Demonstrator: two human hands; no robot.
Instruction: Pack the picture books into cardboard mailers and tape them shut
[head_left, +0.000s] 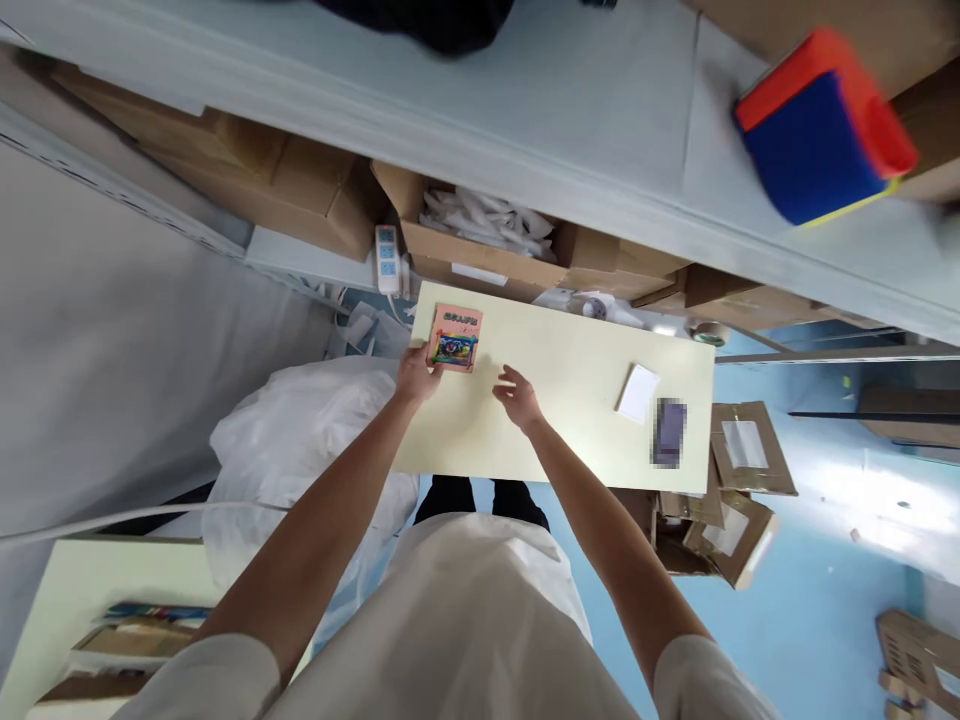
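Note:
A small pink book with dark lettering and a colourful picture on its cover is at the left end of the cream table. My left hand grips the book's lower left corner, thumb along its bottom edge. To the right of the book, my right hand hovers over the table with fingers apart and nothing in it. Whether the book lies flat or is slightly lifted I cannot tell. Further right on the table are a white pad or box and a dark, pixelated rectangular object.
A grey shelf runs above the table's far side, bearing a red and blue box. Under it stand an open carton of white packets and a power strip. Plastic sheeting hangs left; flattened cartons lie right.

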